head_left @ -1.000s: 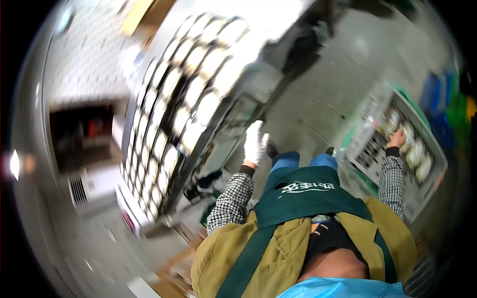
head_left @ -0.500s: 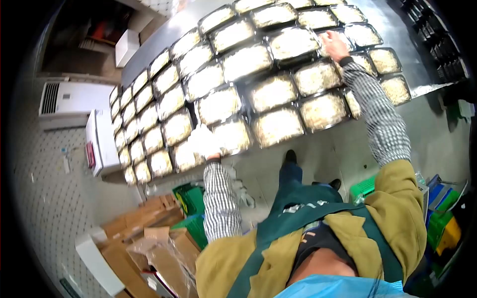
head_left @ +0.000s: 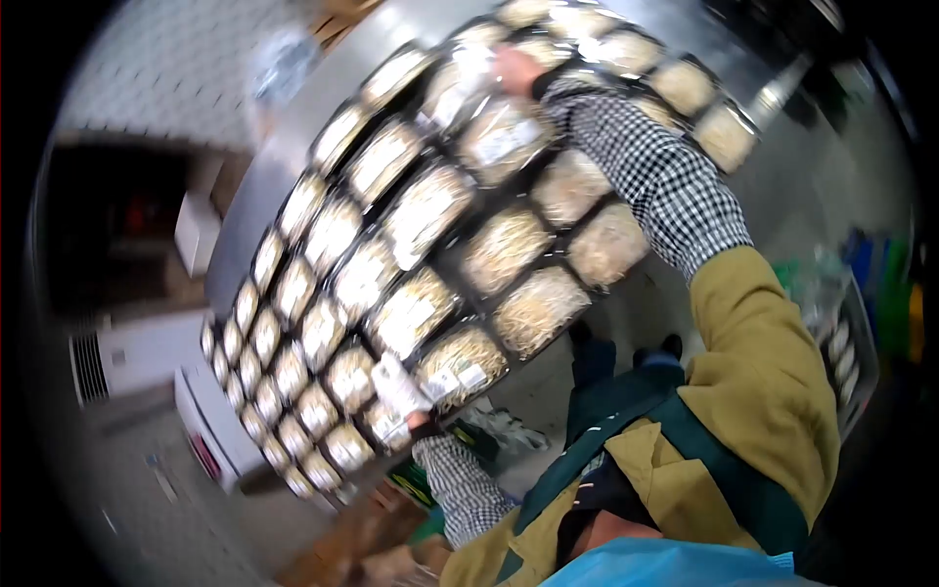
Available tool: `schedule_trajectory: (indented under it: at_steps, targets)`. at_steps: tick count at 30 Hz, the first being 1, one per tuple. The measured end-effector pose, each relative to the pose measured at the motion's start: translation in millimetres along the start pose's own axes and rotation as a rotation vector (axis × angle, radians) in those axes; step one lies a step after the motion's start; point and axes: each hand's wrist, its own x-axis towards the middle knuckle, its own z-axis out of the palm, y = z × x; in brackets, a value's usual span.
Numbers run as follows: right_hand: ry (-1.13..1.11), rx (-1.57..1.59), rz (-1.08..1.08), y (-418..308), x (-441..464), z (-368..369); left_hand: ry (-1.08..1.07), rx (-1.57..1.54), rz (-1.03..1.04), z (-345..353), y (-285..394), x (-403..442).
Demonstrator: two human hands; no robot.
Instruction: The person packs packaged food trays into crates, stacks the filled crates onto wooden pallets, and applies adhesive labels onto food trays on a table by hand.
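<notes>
- Left hand (head_left: 399, 388), white-gloved, is over the trays (head_left: 507, 250) at the worktop's (head_left: 245, 205) near edge; I cannot tell its opening or grip.
- Right hand (head_left: 515, 71), bare, is at trays nearer the far edge; blur hides its opening and grip.
- Film-wrapped trays stand in rows, reaching the near edge.
- A crate (head_left: 865, 389) holds packs (head_left: 843, 364), right of the worktop.

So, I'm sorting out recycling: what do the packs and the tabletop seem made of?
The packs look like glossy black plastic, topped with clear plastic, probably film, judging by their dark rims and bright glints. The tabletop looks like smooth metal, perhaps stainless steel, from its grey sheen.
</notes>
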Motion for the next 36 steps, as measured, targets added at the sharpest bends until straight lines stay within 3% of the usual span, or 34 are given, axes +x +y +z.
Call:
schedule_trajectory:
  at_steps: [1,2,3,4,5,7,10,14,17,18,19,20,23,24,25,26,27,28,31,33,36]
  targets:
    - [0.007,-0.319,-0.315,7,-3,-8,-0.077,0.090,0.053,-7,-1,2]
    - [0.207,0.193,0.004,-12,-46,-38,-0.087,0.261,0.137,-19,22,-7]
    - [0.373,0.278,-0.039,-14,-80,-64,0.021,0.112,0.398,-8,-35,25]
    - [0.495,0.141,-0.104,-9,-121,-93,0.051,0.220,0.471,-20,-16,19]
    - [0.480,-0.014,-0.101,-3,-168,-128,0.090,0.330,0.543,-33,5,10]
    - [0.558,0.115,-0.009,12,-280,-190,0.157,0.477,0.620,-56,55,-23]
    - [0.565,0.128,0.081,47,-456,-260,0.188,0.512,0.697,-72,115,-74]
    - [0.149,0.106,0.450,100,-700,-322,0.110,0.447,0.832,-65,173,-163]
    - [-0.072,-0.024,0.657,180,-866,-318,-0.022,0.467,0.931,-32,226,-260]
    - [-0.131,-0.087,0.727,210,-920,-315,-0.009,0.477,1.137,-4,226,-275]
    - [-0.190,-0.129,0.805,242,-970,-314,-0.192,0.361,0.980,14,249,-345]
    - [-0.248,-0.170,0.879,277,-1017,-309,-0.290,0.341,1.113,36,262,-390]
    - [-0.121,-0.445,0.821,335,-1118,-301,-0.447,0.263,1.165,97,287,-511]
    - [-0.069,-0.501,0.764,346,-1146,-302,-0.475,0.194,1.462,127,292,-531]
    - [-0.079,-0.593,0.710,350,-1171,-297,-0.563,0.345,1.327,129,312,-600]
    - [0.031,-0.641,0.654,358,-1202,-277,-0.596,0.294,1.351,137,322,-651]
    - [0.076,-0.616,0.653,360,-1226,-258,-0.724,0.052,1.567,163,328,-674]
    - [0.121,-0.592,0.649,359,-1245,-236,-0.749,0.063,1.616,165,340,-726]
    - [0.073,-0.498,0.742,373,-1292,-146,-0.914,0.063,1.554,206,356,-847]
    - [0.147,-0.369,0.863,371,-1304,-113,-0.941,-0.074,1.701,241,364,-909]
    - [0.281,-0.297,0.995,364,-1301,-107,-0.758,-0.280,1.924,292,352,-983]
